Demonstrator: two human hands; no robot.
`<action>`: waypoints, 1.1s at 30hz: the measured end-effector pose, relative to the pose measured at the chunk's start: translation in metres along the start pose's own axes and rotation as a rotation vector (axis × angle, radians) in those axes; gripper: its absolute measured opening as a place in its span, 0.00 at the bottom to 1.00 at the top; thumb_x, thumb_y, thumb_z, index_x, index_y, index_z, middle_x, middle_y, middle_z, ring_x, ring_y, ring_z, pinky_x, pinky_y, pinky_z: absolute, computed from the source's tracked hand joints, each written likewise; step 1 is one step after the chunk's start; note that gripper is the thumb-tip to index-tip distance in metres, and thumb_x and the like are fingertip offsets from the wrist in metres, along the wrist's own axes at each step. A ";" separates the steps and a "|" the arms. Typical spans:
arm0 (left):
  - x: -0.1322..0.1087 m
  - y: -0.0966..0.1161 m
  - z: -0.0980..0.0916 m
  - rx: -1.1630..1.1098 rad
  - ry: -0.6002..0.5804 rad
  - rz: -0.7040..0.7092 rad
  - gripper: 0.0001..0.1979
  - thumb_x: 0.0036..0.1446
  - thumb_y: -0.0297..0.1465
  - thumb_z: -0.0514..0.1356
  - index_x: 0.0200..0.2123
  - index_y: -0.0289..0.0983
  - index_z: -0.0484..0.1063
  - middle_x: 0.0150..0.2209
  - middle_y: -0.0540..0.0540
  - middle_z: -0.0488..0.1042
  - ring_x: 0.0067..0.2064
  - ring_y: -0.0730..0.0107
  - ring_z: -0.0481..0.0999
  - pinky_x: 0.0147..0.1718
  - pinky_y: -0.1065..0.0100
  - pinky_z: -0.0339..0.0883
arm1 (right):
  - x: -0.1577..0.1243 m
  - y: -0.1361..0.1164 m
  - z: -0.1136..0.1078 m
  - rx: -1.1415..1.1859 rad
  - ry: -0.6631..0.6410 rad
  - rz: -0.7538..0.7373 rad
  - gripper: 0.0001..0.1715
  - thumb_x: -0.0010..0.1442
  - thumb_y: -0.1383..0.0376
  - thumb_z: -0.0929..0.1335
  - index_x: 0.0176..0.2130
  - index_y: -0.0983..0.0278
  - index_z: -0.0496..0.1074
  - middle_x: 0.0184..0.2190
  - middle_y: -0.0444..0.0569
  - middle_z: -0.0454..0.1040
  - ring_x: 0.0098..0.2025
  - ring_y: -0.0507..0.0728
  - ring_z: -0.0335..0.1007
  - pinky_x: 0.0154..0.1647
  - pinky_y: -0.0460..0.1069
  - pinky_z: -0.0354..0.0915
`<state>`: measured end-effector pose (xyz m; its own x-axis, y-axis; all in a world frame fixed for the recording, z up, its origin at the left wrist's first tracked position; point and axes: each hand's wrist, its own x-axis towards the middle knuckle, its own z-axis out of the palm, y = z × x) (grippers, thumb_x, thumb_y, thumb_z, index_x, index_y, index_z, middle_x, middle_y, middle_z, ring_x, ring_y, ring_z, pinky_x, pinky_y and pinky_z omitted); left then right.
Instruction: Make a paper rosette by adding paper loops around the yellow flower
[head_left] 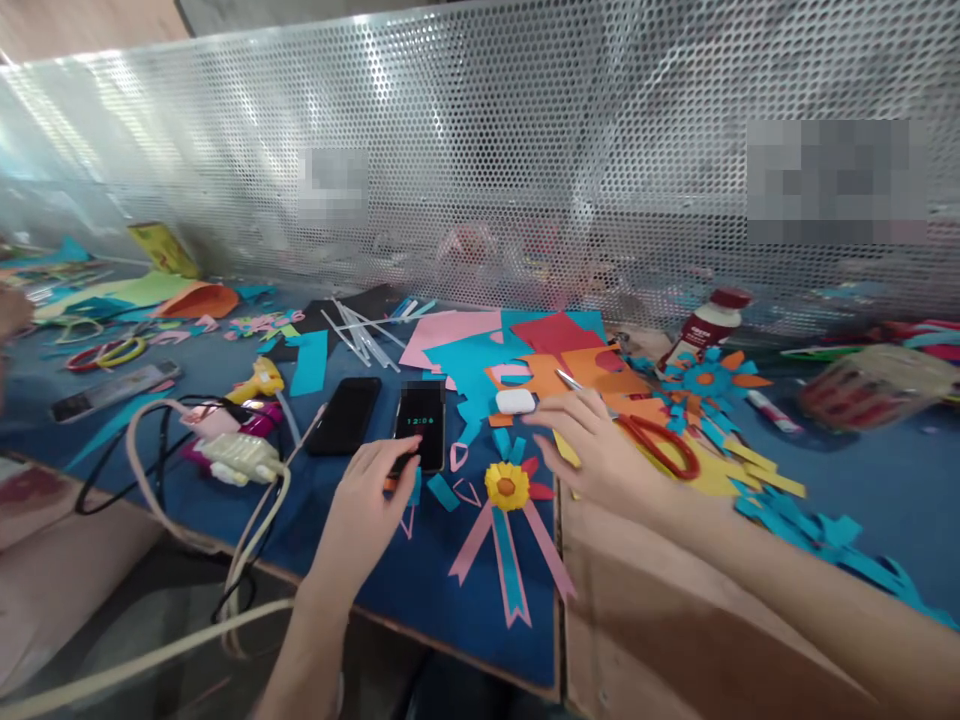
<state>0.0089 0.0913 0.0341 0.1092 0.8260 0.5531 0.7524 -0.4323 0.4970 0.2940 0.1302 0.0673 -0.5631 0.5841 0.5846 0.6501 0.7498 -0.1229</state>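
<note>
My left hand point(373, 497) rests on the blue table cover with its fingers curled, fingertips touching the lower edge of a lit phone point(421, 424). A second, dark phone point(346, 415) lies just left of it. My right hand point(592, 447) is stretched out flat with fingers apart over coloured paper, close to a white earbud case point(515, 401) and red-handled scissors point(654, 440). Between my hands lies a paper rosette point(508, 485) with a yellow and orange centre and pink and teal ribbons.
Cut paper sheets point(480, 345) and a teal and orange paper flower point(705, 378) cover the far table. A glue bottle point(706, 323) stands at the right. A glue gun point(259, 381), plug and cables point(236, 458) lie at left. A perforated metal screen point(480, 150) closes the back.
</note>
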 end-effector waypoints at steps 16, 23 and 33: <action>-0.011 0.041 0.038 0.193 -0.306 0.480 0.14 0.61 0.34 0.58 0.50 0.45 0.71 0.51 0.52 0.75 0.54 0.55 0.67 0.49 0.54 0.61 | 0.023 0.034 0.014 0.324 -0.513 0.126 0.13 0.56 0.67 0.67 0.43 0.64 0.74 0.44 0.53 0.73 0.53 0.61 0.63 0.57 0.58 0.55; -0.013 0.039 0.045 0.127 -0.231 0.484 0.11 0.60 0.34 0.60 0.47 0.45 0.73 0.47 0.55 0.78 0.51 0.62 0.69 0.49 0.59 0.57 | 0.026 0.041 0.019 0.357 -0.533 0.125 0.08 0.58 0.67 0.66 0.40 0.62 0.74 0.41 0.51 0.74 0.51 0.59 0.64 0.55 0.58 0.56; -0.010 0.041 0.042 0.199 -0.249 0.555 0.11 0.64 0.30 0.54 0.47 0.42 0.73 0.47 0.52 0.77 0.50 0.63 0.68 0.47 0.61 0.58 | 0.024 0.042 0.010 0.353 -0.568 0.109 0.09 0.58 0.66 0.66 0.40 0.60 0.74 0.42 0.50 0.74 0.50 0.59 0.65 0.54 0.58 0.57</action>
<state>0.0662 0.0806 0.0210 0.6468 0.5680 0.5089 0.6440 -0.7642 0.0344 0.3028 0.1791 0.0685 -0.7469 0.6628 0.0539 0.5672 0.6773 -0.4685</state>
